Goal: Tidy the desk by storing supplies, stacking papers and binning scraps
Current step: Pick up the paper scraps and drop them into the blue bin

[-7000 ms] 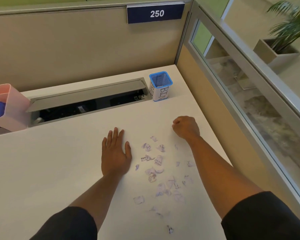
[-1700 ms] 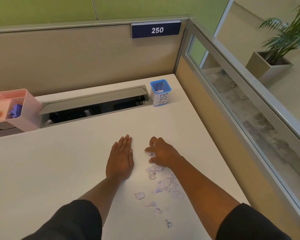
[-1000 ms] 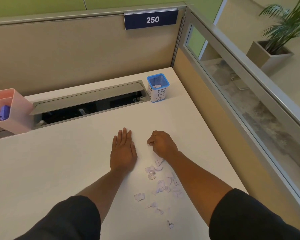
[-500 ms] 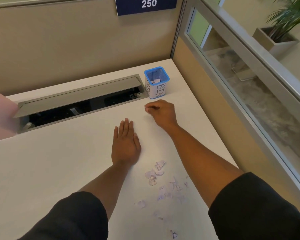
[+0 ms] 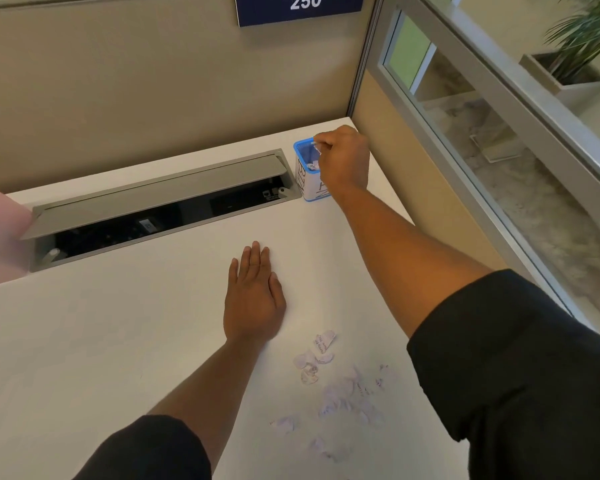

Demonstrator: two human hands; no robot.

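Hovering over blue-rimmed bin [image 5: 307, 174] (scraps inside), right hand [image 5: 343, 161] pinching paper scrap [image 5: 315, 144]; left hand [image 5: 253, 296] flat.

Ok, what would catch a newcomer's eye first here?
The right hand held over the small blue-rimmed bin at the white desk's far corner. Then the torn paper scraps scattered near the front, beside the left hand lying flat.
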